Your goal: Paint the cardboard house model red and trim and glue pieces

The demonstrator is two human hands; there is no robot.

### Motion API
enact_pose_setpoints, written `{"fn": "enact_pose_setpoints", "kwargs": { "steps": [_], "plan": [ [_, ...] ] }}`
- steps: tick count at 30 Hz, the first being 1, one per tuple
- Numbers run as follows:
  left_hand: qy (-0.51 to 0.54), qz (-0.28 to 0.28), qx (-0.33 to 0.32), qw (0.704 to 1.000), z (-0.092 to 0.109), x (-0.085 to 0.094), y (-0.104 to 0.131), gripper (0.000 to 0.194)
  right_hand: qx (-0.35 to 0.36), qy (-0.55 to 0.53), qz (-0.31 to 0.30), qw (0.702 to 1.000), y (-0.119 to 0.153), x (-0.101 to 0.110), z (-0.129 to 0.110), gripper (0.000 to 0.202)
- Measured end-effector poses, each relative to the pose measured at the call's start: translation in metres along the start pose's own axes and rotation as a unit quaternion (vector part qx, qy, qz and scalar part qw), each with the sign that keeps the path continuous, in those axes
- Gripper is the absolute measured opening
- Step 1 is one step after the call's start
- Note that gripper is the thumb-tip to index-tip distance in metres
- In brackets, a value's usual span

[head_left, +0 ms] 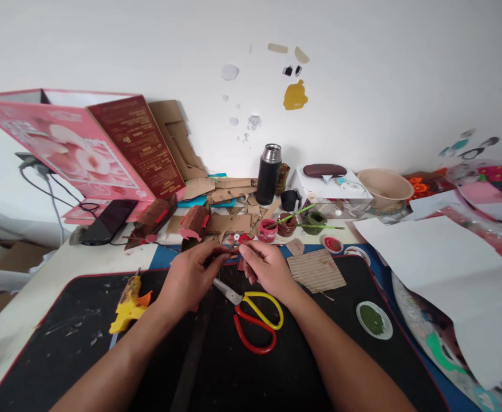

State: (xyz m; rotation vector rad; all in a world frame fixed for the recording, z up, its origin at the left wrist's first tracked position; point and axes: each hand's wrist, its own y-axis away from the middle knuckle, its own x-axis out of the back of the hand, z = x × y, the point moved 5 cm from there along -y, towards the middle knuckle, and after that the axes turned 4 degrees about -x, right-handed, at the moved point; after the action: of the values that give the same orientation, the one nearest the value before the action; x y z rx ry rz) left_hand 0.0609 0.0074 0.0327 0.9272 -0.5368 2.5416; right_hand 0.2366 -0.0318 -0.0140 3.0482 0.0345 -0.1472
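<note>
My left hand (197,272) and my right hand (268,266) meet above the back of the black mat (147,366). Between their pinched fingertips is a small, thin brown piece (234,251), mostly covered by the fingers. Just below the hands lie scissors (257,320) with one red and one yellow handle, their blades partly under my left hand. A yellow glue gun (129,304) rests left of my left forearm. Corrugated cardboard (317,270) lies to the right of my right hand.
Behind the hands stand a black thermos (269,174), open paint jars (315,222) with brushes and brown-painted cardboard shapes (194,222). A green paint lid (374,320) is at right, near white paper (448,274). A pink box (70,149) stands back left.
</note>
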Motion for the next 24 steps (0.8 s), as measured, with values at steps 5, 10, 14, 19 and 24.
{"fn": "enact_pose_setpoints", "kwargs": {
  "steps": [5,10,14,19,24],
  "plan": [
    [-0.009,-0.017,0.028,0.999,-0.003,0.002,-0.001,0.027,0.003,-0.012,0.040,0.999,-0.003,0.008,-0.003,0.051],
    [-0.034,-0.032,0.015,0.999,-0.002,0.000,0.003,0.025,0.000,-0.003,0.012,1.000,-0.002,0.002,0.001,0.044],
    [-0.032,-0.029,0.012,0.999,-0.001,0.001,0.005,0.024,0.004,0.026,0.004,1.000,0.000,-0.001,0.004,0.036],
    [0.018,-0.016,0.050,0.998,0.000,0.010,0.005,0.027,0.010,0.028,0.010,1.000,-0.001,0.002,0.005,0.035],
    [0.038,-0.049,0.054,0.997,0.002,0.014,0.006,0.032,0.011,0.020,0.000,1.000,0.000,-0.001,0.002,0.032]
  ]
}}
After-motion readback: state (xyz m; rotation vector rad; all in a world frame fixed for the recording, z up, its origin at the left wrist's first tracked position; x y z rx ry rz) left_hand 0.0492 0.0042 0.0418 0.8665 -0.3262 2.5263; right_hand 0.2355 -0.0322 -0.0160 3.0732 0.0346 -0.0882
